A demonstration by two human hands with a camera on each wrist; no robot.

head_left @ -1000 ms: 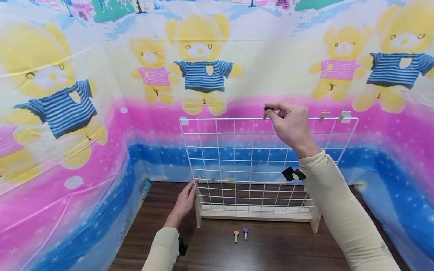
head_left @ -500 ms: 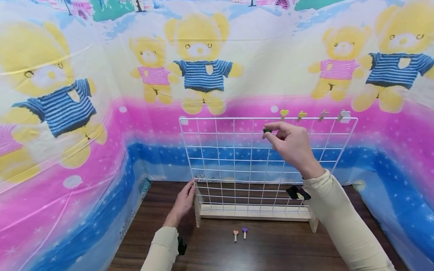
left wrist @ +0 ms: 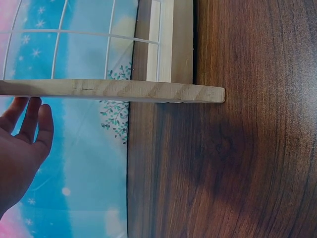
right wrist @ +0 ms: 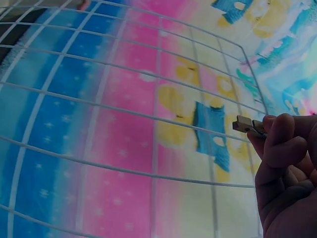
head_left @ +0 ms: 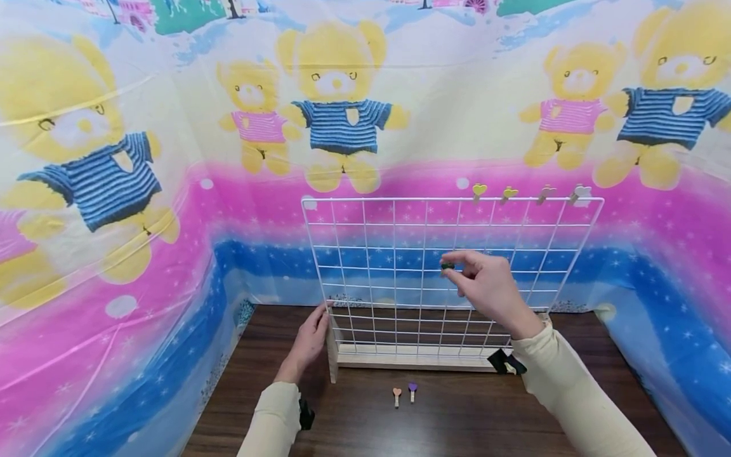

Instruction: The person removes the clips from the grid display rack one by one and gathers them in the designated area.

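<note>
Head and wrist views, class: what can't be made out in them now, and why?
Held clip, dark end's shape: head and right wrist views, mostly covered by right hand.
Wooden base, right end: head view, behind right sleeve and black wrist device.
Left hand, remainder: left wrist view, cut off by left edge.

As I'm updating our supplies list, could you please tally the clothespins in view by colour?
Yellow clothespins on the rack: 2
Pale clothespins (whitish or greyish) on the rack: 2
Dark green clothespin in the right hand: 1
Orange clothespin on the table: 1
Purple clothespin on the table: 1
Total: 7
</note>
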